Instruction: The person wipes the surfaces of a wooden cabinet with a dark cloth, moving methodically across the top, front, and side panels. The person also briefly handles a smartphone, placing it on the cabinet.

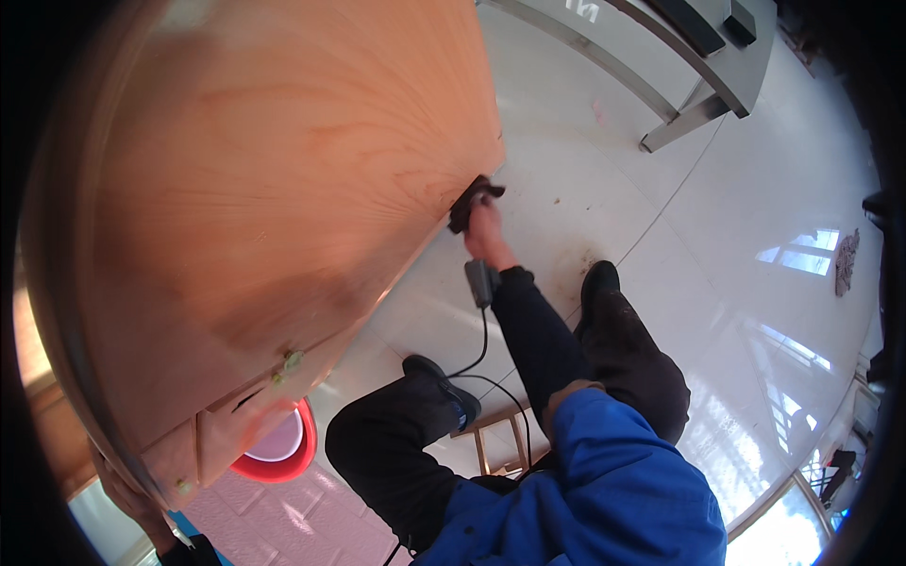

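Observation:
My right hand point(485, 230) grips a dark brown cloth point(470, 204) and presses it against the lower edge of a large wooden panel point(304, 163) with a glossy grain. A grey box with a cable point(481, 283) is strapped at my right wrist. At the lower left, my left hand point(127, 499) lies against the outer edge of the same panel; its fingers are partly hidden. Green bits point(291, 361) stick to the wood near a seam, beside a small dark slot point(248, 401).
A red basin point(309, 453) stands below the panel near pinkish brick-patterned wall covering point(311, 509). A metal-legged table point(736, 78) is at the upper right. A small wooden stool point(499, 446) is beneath me. A grey rag point(846, 263) lies on the tiled floor point(658, 297).

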`<state>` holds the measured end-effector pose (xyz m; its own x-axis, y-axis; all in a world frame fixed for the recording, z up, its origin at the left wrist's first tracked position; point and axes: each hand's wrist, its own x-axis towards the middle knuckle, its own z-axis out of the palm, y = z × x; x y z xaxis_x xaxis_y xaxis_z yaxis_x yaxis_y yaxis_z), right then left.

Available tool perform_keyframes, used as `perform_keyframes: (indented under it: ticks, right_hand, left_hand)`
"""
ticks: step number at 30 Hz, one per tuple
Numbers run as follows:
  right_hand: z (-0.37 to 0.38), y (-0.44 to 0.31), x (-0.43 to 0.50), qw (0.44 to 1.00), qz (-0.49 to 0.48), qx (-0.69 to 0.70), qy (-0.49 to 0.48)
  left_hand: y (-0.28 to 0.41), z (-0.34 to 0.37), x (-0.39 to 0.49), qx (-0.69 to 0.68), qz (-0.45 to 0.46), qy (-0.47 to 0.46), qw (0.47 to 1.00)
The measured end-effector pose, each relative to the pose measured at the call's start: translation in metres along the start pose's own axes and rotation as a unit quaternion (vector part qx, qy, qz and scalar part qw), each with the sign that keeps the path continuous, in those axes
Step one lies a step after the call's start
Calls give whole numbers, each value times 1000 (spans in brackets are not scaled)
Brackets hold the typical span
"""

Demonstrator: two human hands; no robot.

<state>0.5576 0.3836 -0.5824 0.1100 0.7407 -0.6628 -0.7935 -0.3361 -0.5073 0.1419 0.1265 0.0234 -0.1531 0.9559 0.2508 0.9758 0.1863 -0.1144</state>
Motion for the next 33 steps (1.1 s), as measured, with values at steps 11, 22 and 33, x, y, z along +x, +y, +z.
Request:
perform_keyframes:
  ticks: [11, 22, 33]
  right_hand:
    - [20, -174, 10, 966, -255, 17, 41]
    - [74, -292, -153, 937, -299, -55, -170]
    - [16, -245, -299, 865, -254, -361, -238]
  left_hand:
    - [33, 16, 9, -127, -8, 38, 991]
    - [14, 33, 14, -74, 41, 99, 991]
    - [-10, 50, 16, 132, 179, 140, 965]
